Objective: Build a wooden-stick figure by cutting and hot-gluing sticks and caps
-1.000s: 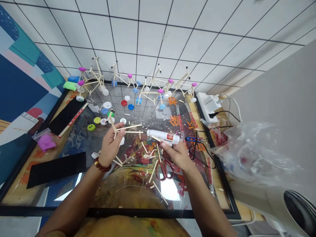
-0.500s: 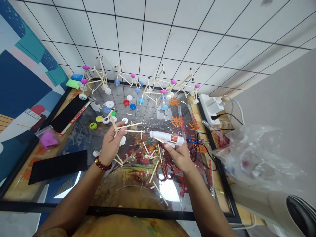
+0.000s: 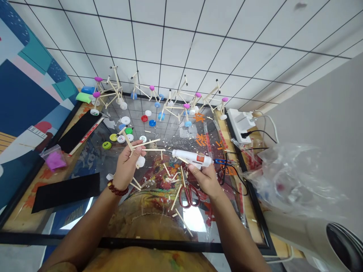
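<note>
My left hand (image 3: 126,164) pinches a small frame of joined wooden sticks (image 3: 128,139), with two thin arms pointing right. In my right hand (image 3: 205,177) is a white glue gun (image 3: 189,156), its nozzle touching or very near the end of the lower stick. A loose thin stick (image 3: 183,160) also shows by the right hand's fingers, alongside the gun. Below lie red-handled scissors (image 3: 189,196) among several cut sticks (image 3: 176,197). A white cap (image 3: 140,161) sits just beside the left hand.
Several stick bicycle models (image 3: 177,107) with bottle-cap wheels stand along the back edge. Loose bottle caps (image 3: 121,139) lie left of centre. Black sheets (image 3: 66,192) lie at left. A power strip (image 3: 241,124), cable and plastic bag (image 3: 300,181) are at right.
The stick frame in my left hand has tilted and shifted slightly left, its upper arm coming a little lower. My right hand and the glue gun stay almost still.
</note>
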Demonstrator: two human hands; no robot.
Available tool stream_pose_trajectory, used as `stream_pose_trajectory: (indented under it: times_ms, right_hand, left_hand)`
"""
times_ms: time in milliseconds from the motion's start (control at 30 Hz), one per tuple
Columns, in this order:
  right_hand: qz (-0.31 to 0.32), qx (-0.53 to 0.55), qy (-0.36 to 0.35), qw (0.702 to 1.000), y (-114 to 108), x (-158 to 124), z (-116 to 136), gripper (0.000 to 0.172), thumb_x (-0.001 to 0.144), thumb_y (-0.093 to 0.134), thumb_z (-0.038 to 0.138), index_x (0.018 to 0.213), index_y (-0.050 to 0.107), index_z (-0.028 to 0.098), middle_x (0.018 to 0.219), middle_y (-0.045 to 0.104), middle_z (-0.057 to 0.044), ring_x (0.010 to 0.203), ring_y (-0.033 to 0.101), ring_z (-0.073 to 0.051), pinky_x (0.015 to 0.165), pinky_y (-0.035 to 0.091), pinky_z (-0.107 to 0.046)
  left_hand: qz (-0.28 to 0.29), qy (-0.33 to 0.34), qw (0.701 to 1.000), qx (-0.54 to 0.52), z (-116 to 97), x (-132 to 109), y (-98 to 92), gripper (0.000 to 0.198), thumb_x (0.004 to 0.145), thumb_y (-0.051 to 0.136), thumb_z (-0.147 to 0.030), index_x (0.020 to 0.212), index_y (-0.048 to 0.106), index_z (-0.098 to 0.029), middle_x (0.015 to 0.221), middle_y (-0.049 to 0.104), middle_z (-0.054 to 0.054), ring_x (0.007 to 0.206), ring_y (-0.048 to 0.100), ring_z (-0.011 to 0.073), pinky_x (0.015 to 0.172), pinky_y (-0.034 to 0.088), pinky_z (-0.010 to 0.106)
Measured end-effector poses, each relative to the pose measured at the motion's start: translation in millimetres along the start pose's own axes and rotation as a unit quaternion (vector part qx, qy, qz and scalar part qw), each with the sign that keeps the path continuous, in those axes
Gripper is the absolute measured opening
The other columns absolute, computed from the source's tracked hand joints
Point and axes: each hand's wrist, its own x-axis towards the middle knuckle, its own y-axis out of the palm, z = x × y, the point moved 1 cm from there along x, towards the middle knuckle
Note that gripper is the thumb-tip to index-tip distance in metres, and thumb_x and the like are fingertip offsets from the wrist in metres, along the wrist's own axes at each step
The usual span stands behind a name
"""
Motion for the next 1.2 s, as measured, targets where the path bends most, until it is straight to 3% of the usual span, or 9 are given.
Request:
stream_pose_trajectory:
  times_ms: [200,433,567,700,767,900,1033,1200]
  right_hand:
    - [0.0,0.007,0.007,1.0,1,-1,2,0.03,0.089,0.058,0.05,0.09,0.067,0.022,0.084,0.068,-0.004,0.076,0.062,-0.022,0.073,0.052,-0.035]
    - [0.021,0.009,0.006,1.0,0,0,2,0.029,0.091,0.057,0.048,0.094,0.068,0.021,0.088,0.068,-0.005,0.077,0.062,-0.021,0.074,0.051,-0.034]
    - [-0.005,0.006,-0.003,1.0,0,0,1,0.027,0.09,0.059,0.047,0.094,0.067,0.022,0.083,0.066,-0.004,0.075,0.061,-0.021,0.073,0.051,-0.034]
    - [-0.023,-0.01,-0.013,1.0,0,1,-2,0.027,0.091,0.056,0.046,0.092,0.066,0.021,0.086,0.066,-0.004,0.078,0.061,-0.022,0.076,0.05,-0.035]
    - [-0.014,-0.031,-0.012,0.999,-1,2,-3,0.027,0.092,0.055,0.046,0.095,0.065,0.021,0.089,0.066,-0.005,0.08,0.062,-0.022,0.077,0.05,-0.035]
    - [0.015,-0.095,-0.011,0.995,-2,4,-2,0.029,0.092,0.054,0.046,0.096,0.065,0.02,0.092,0.067,-0.008,0.087,0.062,-0.025,0.079,0.05,-0.037]
    - [0.045,-0.135,-0.009,0.99,-2,7,1,0.031,0.092,0.051,0.044,0.102,0.066,0.019,0.096,0.069,-0.009,0.091,0.063,-0.026,0.086,0.049,-0.041]
    - [0.06,-0.149,0.008,0.987,1,10,0,0.03,0.092,0.051,0.044,0.101,0.068,0.02,0.09,0.07,-0.008,0.087,0.065,-0.026,0.084,0.049,-0.039]
  left_hand:
    - [-0.003,-0.004,1.0,-0.004,0,-1,1.1,0.045,0.079,0.074,-0.048,0.114,0.068,-0.02,0.099,0.071,0.006,0.079,0.067,0.0136,0.056,0.047,0.019]
    - [-0.005,-0.003,1.0,-0.01,-2,-1,1.5,0.046,0.078,0.075,-0.049,0.113,0.069,-0.019,0.099,0.071,0.007,0.079,0.067,0.0133,0.057,0.048,0.019]
    - [0.001,-0.001,1.0,0.001,-2,-1,1.4,0.046,0.08,0.073,-0.05,0.114,0.068,-0.019,0.097,0.07,0.007,0.078,0.066,0.0137,0.056,0.047,0.019]
    - [0.002,0.029,0.996,0.082,-3,-2,-1.2,0.045,0.085,0.067,-0.05,0.118,0.066,-0.02,0.102,0.071,0.007,0.085,0.068,0.0168,0.069,0.051,0.025]
    - [-0.006,0.08,0.98,0.183,-5,-4,-2.6,0.042,0.088,0.063,-0.048,0.119,0.065,-0.02,0.105,0.07,0.007,0.09,0.067,0.0189,0.079,0.051,0.029]
    - [0.013,0.206,0.913,0.353,-9,-6,-1.5,0.034,0.093,0.057,-0.04,0.12,0.064,-0.02,0.104,0.068,0.007,0.097,0.065,0.0216,0.089,0.05,0.035]
    - [0.041,0.282,0.865,0.414,-9,-6,1.9,0.03,0.095,0.054,-0.032,0.121,0.061,-0.017,0.106,0.067,0.009,0.101,0.063,0.0219,0.09,0.049,0.035]
    - [0.053,0.307,0.845,0.435,-6,-4,3.0,0.03,0.096,0.053,-0.027,0.123,0.06,-0.018,0.11,0.066,0.01,0.106,0.062,0.0219,0.093,0.049,0.035]
